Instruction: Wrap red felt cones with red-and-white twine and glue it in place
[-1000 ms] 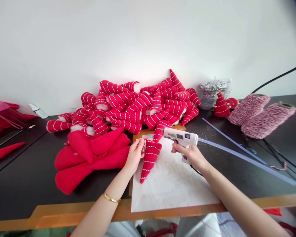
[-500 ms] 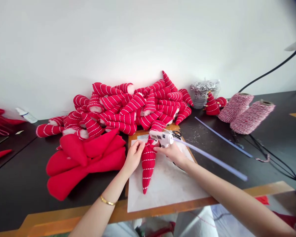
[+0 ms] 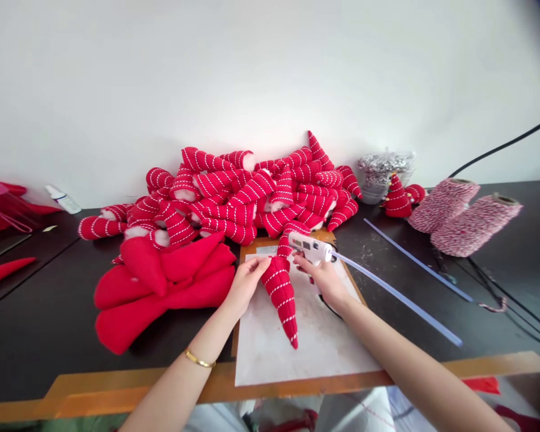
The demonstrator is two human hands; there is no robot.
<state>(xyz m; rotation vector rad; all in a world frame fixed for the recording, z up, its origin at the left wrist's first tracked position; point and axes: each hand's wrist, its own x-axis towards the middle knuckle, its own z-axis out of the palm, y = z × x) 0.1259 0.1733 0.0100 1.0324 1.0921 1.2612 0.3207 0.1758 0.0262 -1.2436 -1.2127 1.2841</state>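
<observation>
Over a white sheet (image 3: 270, 354), my left hand (image 3: 248, 279) pinches the wide upper end of a red cone (image 3: 281, 294) wound with red-and-white twine. The cone's tip points down toward me, slightly right. My right hand (image 3: 321, 277) is closed around a white glue gun (image 3: 312, 247), whose nozzle points left above the cone's wide end. A long translucent glue stick (image 3: 400, 300) sticks out of the gun's back toward the lower right. Another striped piece lies just behind the cone. The nozzle's contact with the cone cannot be made out.
Striped red cones (image 3: 252, 189) are heaped against the wall. Plain red cones (image 3: 162, 288) lie left of the sheet. To the right are twine spools (image 3: 474, 228), a loose glue stick (image 3: 418, 258), a tub of silvery material (image 3: 382, 174), a small red figure (image 3: 396, 198) and black cables.
The cone's tip has swung to the right, and its wide end has come apart from my right hand. The glue gun and right hand have shifted slightly right. The whole view has also shifted.
</observation>
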